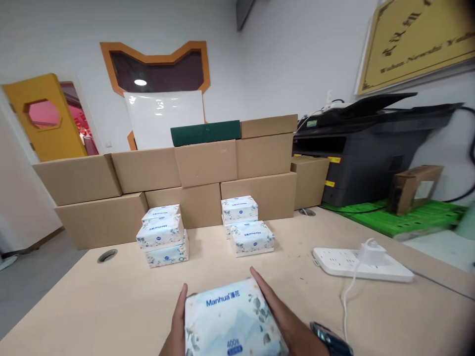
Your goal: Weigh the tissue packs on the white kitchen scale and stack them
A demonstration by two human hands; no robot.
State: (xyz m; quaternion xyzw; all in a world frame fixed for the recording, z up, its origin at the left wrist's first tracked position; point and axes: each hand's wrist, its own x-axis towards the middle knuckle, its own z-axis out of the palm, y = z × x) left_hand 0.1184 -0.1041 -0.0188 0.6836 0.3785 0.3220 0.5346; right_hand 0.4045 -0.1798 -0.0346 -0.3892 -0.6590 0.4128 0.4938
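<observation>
A white and pale blue tissue pack [230,321] printed "Manhua" is held at the near edge of the view. My left hand [178,321] presses its left side, and my right hand [276,306] grips its right side; the lower fingers of both are hidden. Beyond it on the table, several matching tissue packs [160,231] are stacked at the left. Another group of tissue packs [254,238] stands to the right, with one pack in front of a stacked pair. A dark watch [330,338] sits on my right wrist.
Cardboard boxes [206,160] form a wall along the back of the table [122,296], topped partly by a green box [206,132]. A white power strip [334,262] with a plugged-in charger and cable lies at the right. Behind it are a black printer [371,153] and a green surface [408,220].
</observation>
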